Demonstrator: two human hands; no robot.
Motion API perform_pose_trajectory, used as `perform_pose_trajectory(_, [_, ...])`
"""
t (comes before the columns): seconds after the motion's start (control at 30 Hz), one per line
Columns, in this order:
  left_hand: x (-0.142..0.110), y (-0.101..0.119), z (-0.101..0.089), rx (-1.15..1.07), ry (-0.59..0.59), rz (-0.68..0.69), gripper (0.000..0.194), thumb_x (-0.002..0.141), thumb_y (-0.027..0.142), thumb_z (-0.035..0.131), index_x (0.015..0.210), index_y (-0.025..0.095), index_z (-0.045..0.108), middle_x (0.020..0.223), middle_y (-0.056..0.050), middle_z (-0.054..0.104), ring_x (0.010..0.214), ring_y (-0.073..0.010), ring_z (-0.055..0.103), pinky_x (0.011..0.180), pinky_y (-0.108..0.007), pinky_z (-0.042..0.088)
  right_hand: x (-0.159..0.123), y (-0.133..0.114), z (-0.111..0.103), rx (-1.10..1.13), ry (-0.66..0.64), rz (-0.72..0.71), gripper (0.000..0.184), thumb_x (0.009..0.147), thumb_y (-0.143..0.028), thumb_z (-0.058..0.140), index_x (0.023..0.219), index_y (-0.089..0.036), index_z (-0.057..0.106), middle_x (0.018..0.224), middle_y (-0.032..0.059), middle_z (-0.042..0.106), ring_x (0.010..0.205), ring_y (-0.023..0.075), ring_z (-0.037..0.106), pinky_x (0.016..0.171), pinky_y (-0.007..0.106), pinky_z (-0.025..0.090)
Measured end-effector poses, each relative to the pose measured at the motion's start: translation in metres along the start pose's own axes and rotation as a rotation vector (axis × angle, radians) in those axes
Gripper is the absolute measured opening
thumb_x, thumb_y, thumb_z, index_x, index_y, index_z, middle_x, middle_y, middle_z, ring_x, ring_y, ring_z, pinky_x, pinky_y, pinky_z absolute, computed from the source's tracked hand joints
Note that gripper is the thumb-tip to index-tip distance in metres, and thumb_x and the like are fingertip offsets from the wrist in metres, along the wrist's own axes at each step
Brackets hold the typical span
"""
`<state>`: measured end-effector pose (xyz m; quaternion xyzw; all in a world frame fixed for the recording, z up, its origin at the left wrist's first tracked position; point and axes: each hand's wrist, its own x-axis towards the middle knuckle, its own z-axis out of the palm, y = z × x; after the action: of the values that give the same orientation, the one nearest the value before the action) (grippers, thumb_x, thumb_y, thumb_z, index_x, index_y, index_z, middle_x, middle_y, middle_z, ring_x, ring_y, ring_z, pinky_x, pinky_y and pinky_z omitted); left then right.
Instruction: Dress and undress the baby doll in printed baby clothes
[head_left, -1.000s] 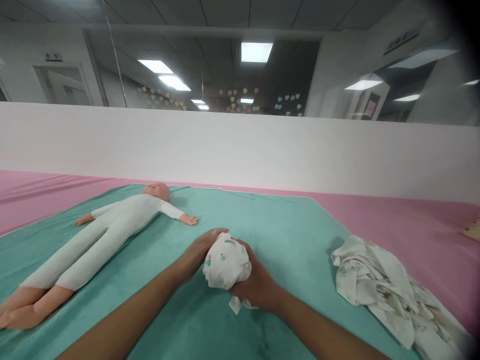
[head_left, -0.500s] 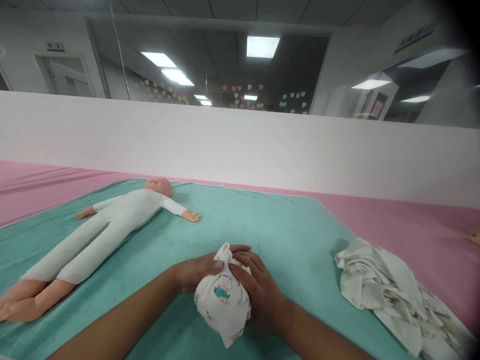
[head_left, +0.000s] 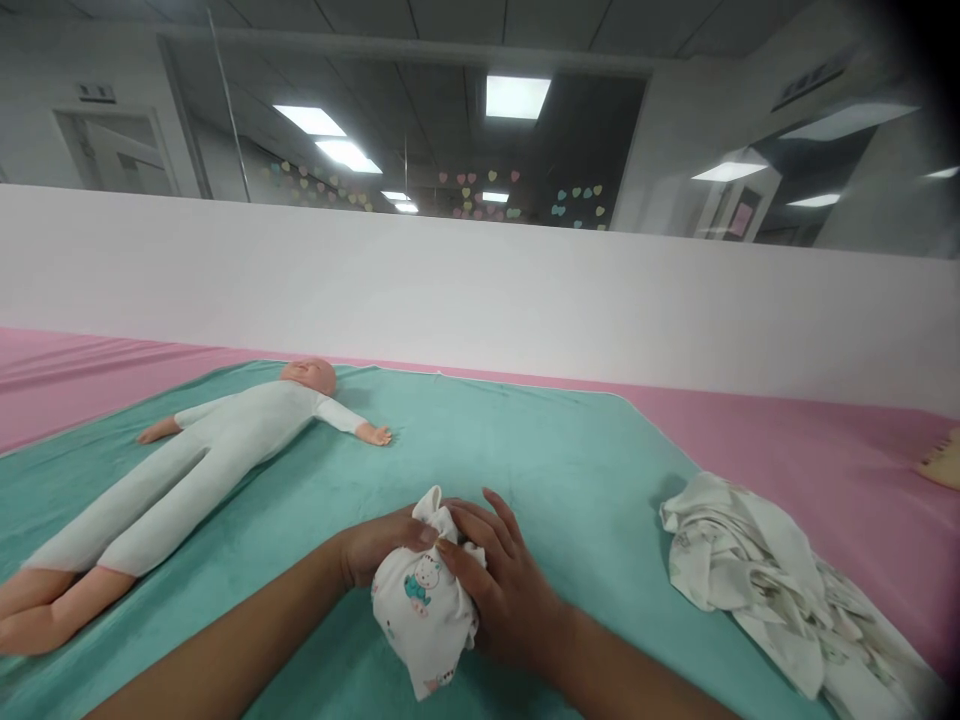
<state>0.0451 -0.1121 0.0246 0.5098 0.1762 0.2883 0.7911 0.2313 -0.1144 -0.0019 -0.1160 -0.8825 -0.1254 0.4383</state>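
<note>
A small bundle of white cloth (head_left: 426, 625) with cartoon animal prints is held between both hands, above the teal blanket (head_left: 517, 430). My left hand (head_left: 381, 545) grips its left side near the top, thumb on the gathered cloth. My right hand (head_left: 510, 590) is wrapped around its right side, thumb pressed near the top and one finger lifted away. A twisted tip of the cloth sticks up between the hands. The fingers behind the bundle are partly hidden.
A baby doll (head_left: 247, 430) in a white bodysuit lies on its back at the left. To the right lies a crumpled white printed cloth (head_left: 750, 560). A pink sheet (head_left: 817, 450) shows beneath the blanket. Behind stands a white low wall (head_left: 450, 290) with glass above.
The bundle and both hands have shifted slightly left in view. One finger of my right hand has lifted, and the view has turned a little to the right.
</note>
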Motion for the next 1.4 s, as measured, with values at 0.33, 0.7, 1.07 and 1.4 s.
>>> perform_pose_trajectory(0.33, [-0.002, 0.001, -0.005, 0.020, 0.123, 0.040, 0.032, 0.069, 0.021, 0.067, 0.097, 0.015, 0.054, 0.089, -0.003, 0.056, 0.081, -0.0159, 0.055, 0.074, -0.028, 0.043, -0.002, 0.003, 0.006, -0.030, -0.058, -0.015, 0.062, 0.077, -0.020, 0.057, 0.131, -0.026, 0.027, 0.128, 0.0130, 0.044, 0.128, 0.0274, 0.032, 0.104, 0.057, 0.022])
perform_pose_trajectory(0.7, [0.001, 0.006, 0.004, 0.103, 0.218, 0.054, 0.017, 0.068, 0.015, 0.064, 0.083, 0.013, 0.056, 0.077, -0.004, 0.056, 0.070, -0.0151, 0.054, 0.064, -0.027, 0.041, -0.002, 0.004, 0.007, -0.097, -0.058, -0.012, 0.052, 0.079, -0.018, 0.054, 0.127, -0.022, 0.034, 0.132, 0.0120, 0.040, 0.129, 0.0277, 0.030, 0.106, 0.057, 0.021])
perform_pose_trajectory(1.07, [0.008, -0.002, 0.000, 0.110, 0.356, 0.215, 0.032, 0.069, 0.015, 0.066, 0.056, 0.015, 0.036, 0.069, 0.002, 0.046, 0.057, -0.0074, 0.043, 0.055, -0.022, 0.033, -0.012, 0.018, 0.023, -0.014, -0.174, 0.387, 0.064, 0.080, -0.025, 0.052, 0.135, -0.014, 0.020, 0.139, 0.0189, 0.031, 0.131, 0.0269, 0.026, 0.104, 0.054, 0.026])
perform_pose_trajectory(1.4, [0.015, -0.005, -0.004, 0.096, 0.563, 0.284, 0.035, 0.069, 0.018, 0.067, 0.058, 0.017, 0.034, 0.050, 0.007, 0.038, 0.044, -0.0044, 0.030, 0.046, -0.019, 0.024, -0.023, 0.033, 0.025, 0.285, -0.340, 0.719, 0.078, 0.076, -0.029, 0.057, 0.140, -0.015, 0.016, 0.140, 0.0152, 0.031, 0.128, 0.0275, 0.031, 0.104, 0.046, 0.031])
